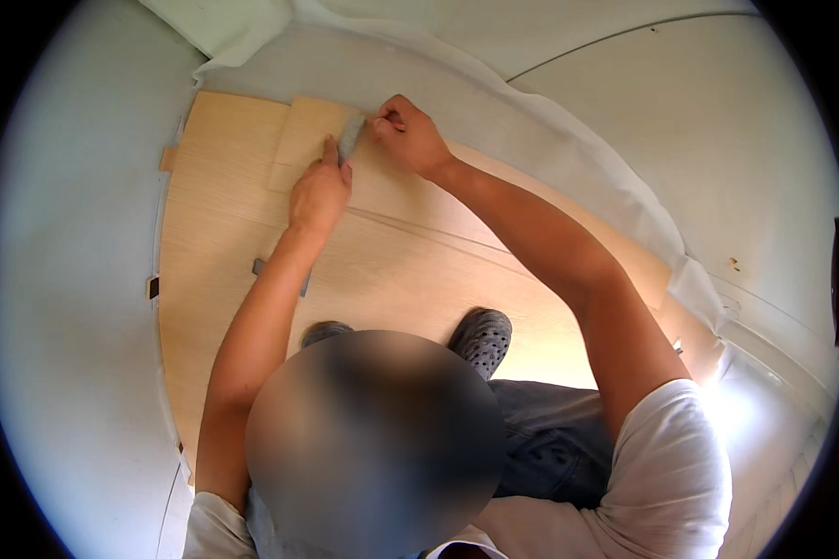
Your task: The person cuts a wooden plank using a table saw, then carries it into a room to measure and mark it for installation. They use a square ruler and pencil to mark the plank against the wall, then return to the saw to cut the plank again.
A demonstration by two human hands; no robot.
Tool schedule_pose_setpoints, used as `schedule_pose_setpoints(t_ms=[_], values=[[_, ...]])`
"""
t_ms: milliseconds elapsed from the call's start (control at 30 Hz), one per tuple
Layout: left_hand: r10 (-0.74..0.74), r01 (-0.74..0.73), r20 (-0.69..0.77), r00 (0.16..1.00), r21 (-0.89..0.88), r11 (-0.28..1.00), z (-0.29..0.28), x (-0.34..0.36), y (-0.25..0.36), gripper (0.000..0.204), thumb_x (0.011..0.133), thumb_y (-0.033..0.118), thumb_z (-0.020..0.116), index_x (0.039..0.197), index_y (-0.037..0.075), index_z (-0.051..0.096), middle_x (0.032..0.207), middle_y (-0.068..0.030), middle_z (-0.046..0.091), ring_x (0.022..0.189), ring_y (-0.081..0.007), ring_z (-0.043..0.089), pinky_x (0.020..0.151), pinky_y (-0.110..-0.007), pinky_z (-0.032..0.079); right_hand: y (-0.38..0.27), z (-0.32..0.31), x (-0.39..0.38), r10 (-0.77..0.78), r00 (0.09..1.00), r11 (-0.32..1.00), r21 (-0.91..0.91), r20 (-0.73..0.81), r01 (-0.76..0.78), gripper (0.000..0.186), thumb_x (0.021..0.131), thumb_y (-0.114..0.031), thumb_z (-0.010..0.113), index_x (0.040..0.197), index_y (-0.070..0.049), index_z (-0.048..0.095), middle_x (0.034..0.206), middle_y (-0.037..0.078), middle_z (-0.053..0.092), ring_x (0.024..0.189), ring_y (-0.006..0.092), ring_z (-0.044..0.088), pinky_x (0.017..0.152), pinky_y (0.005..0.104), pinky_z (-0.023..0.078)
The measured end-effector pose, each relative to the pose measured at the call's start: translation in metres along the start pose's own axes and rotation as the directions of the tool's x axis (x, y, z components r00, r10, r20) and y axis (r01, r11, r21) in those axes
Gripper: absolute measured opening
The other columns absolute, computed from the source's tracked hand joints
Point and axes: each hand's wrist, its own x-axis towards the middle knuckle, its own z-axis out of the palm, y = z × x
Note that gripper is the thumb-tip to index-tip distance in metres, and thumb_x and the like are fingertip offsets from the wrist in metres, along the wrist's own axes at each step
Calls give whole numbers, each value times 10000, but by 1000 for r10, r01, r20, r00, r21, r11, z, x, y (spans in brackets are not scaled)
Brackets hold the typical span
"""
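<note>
A short light-wood plank point(312, 119) lies on top of the pale wood flooring near the far wall. My left hand point(320, 194) rests at its near side, index finger stretched along the board. The left thumb side presses a grey flat strip point(350, 138), perhaps a straightedge, which lies across the board. Just right of the strip, my right hand point(408, 135) is closed in a pinch at the wood; whatever its fingers hold is hidden. Beneath my left forearm lies a dark grey tool point(261, 267), mostly covered by the arm.
White sheeting point(569, 140) runs along the far and right edges of the flooring. A pale wall point(75, 261) rises at the left, with small spacers point(153, 287) at its foot. My grey perforated clog point(482, 340) stands on the boards. Bright light enters at right.
</note>
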Motion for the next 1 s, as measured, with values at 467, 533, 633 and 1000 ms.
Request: schedule_pose_setpoints(t_ms=[467,533,633,1000], values=[[125,-128,108,986,26,991,-38,4,-6,338,992,314,596,883,0,654,853,-201,702,826,-381,681,721,-490,520,-26,3,-52,-488,808,567,-584,330,581,471,821,-122,743,1267,-75,597,1220,125,610,1157,319,562,1009,439,449],[132,-141,106,986,82,987,-32,7,-7,289,973,290,626,898,13,659,910,-170,718,891,-358,685,744,-465,523,-27,5,-42,-496,805,510,-641,327,574,441,819,-120,724,1244,-69,616,1199,107,623,1157,300,564,1003,422,450],[257,-239,-197,946,113,964,-15,-4,-12,256,975,257,604,1034,24,693,1109,-138,703,1082,-313,643,876,-442,506,-12,4,-29,-465,778,435,-657,422,616,325,860,-127,669,1181,-73,659,1179,79,635,1124,273,575,974,396,458],[341,-291,-209,917,235,927,31,-43,-24,633,973,245,598,1494,-60,407,1611,-166,342,1498,-321,299,1259,-472,206,4,13,-17,-511,821,472,-715,254,515,238,893,-126,630,1122,-83,682,1149,58,647,1083,249,589,898,386,486]])
